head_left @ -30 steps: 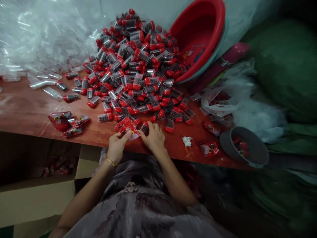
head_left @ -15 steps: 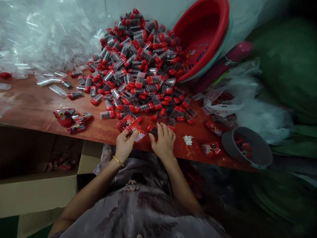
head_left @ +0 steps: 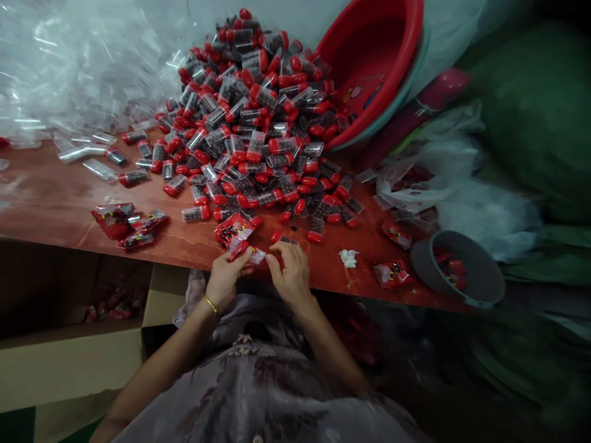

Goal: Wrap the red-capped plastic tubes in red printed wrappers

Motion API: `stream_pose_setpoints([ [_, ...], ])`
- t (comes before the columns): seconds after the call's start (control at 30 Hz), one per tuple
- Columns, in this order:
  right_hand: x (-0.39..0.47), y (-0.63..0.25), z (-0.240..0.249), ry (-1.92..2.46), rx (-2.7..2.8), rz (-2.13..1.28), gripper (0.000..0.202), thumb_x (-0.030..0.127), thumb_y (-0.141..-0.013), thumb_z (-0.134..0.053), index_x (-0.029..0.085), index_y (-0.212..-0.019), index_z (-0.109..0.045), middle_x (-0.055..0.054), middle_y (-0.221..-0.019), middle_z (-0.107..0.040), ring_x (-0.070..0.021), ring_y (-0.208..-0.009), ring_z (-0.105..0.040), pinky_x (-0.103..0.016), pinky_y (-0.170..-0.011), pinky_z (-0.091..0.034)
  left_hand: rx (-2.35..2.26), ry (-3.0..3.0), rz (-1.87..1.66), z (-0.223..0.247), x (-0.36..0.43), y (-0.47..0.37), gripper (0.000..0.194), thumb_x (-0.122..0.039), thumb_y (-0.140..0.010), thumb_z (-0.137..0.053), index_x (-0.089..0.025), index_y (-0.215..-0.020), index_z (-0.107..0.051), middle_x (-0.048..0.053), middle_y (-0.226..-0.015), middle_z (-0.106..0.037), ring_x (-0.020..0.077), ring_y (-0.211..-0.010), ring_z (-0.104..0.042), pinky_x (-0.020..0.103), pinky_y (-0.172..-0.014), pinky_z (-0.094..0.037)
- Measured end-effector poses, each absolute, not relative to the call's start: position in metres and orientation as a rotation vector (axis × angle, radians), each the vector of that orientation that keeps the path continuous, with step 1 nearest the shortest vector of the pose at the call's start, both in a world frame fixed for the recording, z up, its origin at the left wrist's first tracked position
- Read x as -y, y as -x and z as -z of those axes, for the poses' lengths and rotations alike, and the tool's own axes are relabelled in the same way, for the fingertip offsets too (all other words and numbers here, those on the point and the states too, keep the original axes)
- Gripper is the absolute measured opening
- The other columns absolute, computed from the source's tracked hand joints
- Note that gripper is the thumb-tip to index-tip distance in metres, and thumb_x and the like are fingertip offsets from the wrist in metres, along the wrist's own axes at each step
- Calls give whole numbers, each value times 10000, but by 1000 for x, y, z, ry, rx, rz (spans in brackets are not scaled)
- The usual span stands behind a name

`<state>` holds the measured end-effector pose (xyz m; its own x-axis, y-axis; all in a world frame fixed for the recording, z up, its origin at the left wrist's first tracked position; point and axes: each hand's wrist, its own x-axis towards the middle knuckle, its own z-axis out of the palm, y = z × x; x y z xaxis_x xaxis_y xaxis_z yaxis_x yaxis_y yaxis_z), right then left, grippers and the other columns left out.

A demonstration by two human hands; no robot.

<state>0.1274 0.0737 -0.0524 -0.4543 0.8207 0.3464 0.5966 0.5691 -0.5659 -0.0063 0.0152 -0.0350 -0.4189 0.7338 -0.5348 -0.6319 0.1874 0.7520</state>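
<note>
My left hand (head_left: pixel 225 280), with a gold bangle at the wrist, pinches a small red-and-clear printed plastic packet (head_left: pixel 257 255) at the table's front edge. Just beyond it lie flat red printed packets (head_left: pixel 234 230). My right hand (head_left: pixel 293 274) is close by on the right, its fingers curled around a clear tube with a red cap (head_left: pixel 277 236); the fingers partly hide the tube. Ahead of both hands rises a large pile of red-capped clear tubes (head_left: pixel 249 147) holding small dark pieces.
Filled red packets (head_left: pixel 113 220) lie at left, others (head_left: pixel 391 274) at right by a grey round container (head_left: pixel 480 277). A red basin (head_left: pixel 397 37) leans behind the pile. Empty clear tubes (head_left: pixel 69 92) heap at back left. An open carton (head_left: pixel 69 363) stands below the table edge.
My left hand has lifted a packet off the flat ones and drawn it towards me. My right hand has moved left and nearer to it, its fingers now curled by the tube.
</note>
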Motion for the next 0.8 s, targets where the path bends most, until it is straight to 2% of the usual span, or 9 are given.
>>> stream_pose_setpoints([
  [0.07,-88,-138,56,1251,2316,-295,368,378,-860,-522,146,-1140,-579,-151,-1169,-622,-281,-1052,-519,-424,-907,-368,-1283,-54,-1485,29,-17,12,432,-372,-435,-869,-128,-736,-677,33,-704,-700,122,-577,-625,235,-562,-500],
  [0.13,-101,-149,61,1349,2404,-209,385,323,-844,-539,139,-1182,-569,-158,-1210,-612,-301,-1050,-523,-459,-913,-355,-1251,-56,-1462,24,-18,16,429,-378,-468,-861,-131,-759,-666,34,-705,-701,125,-575,-630,249,-583,-514],
  [0.23,-107,-161,66,1330,2381,-273,306,261,-865,-475,122,-1098,-616,-153,-1048,-684,-268,-924,-592,-436,-873,-401,-1209,-73,-1434,22,-19,17,415,-388,-510,-846,-131,-777,-660,41,-716,-704,129,-578,-633,256,-592,-518],
  [0.33,-91,-169,58,1139,2228,-611,282,280,-879,-433,148,-1036,-627,-103,-890,-710,-204,-771,-634,-337,-743,-480,-1218,-93,-1428,23,-18,15,405,-386,-526,-840,-127,-781,-662,46,-726,-705,132,-589,-636,256,-590,-517],
  [0.4,-75,-172,48,1019,2139,-883,248,282,-875,-440,178,-992,-632,-55,-828,-708,-163,-687,-637,-273,-633,-489,-1239,-114,-1428,23,-17,14,413,-385,-509,-846,-123,-775,-671,47,-726,-704,134,-597,-637,252,-579,-514],
  [0.47,-63,-173,37,956,2100,-1019,212,267,-856,-460,186,-930,-642,-27,-767,-698,-145,-646,-634,-245,-589,-481,-1263,-147,-1416,22,-16,11,422,-382,-476,-857,-119,-755,-680,45,-713,-703,134,-596,-634,244,-561,-509],
  [0.6,-56,-170,28,935,2122,-1035,179,244,-816,-494,175,-851,-655,-16,-696,-680,-136,-613,-619,-235,-580,-473,-1273,-232,-1368,19,-16,9,437,-401,-441,-865,-109,-718,-695,46,-686,-704,129,-586,-625,230,-534,-504],
  [0.8,-58,-165,33,958,2130,-1079,176,241,-814,-499,179,-843,-661,-1,-667,-668,-125,-583,-601,-218,-553,-459,-1249,-261,-1321,16,-14,17,412,-372,-459,-867,-109,-726,-697,53,-672,-707,137,-561,-631,250,-550,-525],
])
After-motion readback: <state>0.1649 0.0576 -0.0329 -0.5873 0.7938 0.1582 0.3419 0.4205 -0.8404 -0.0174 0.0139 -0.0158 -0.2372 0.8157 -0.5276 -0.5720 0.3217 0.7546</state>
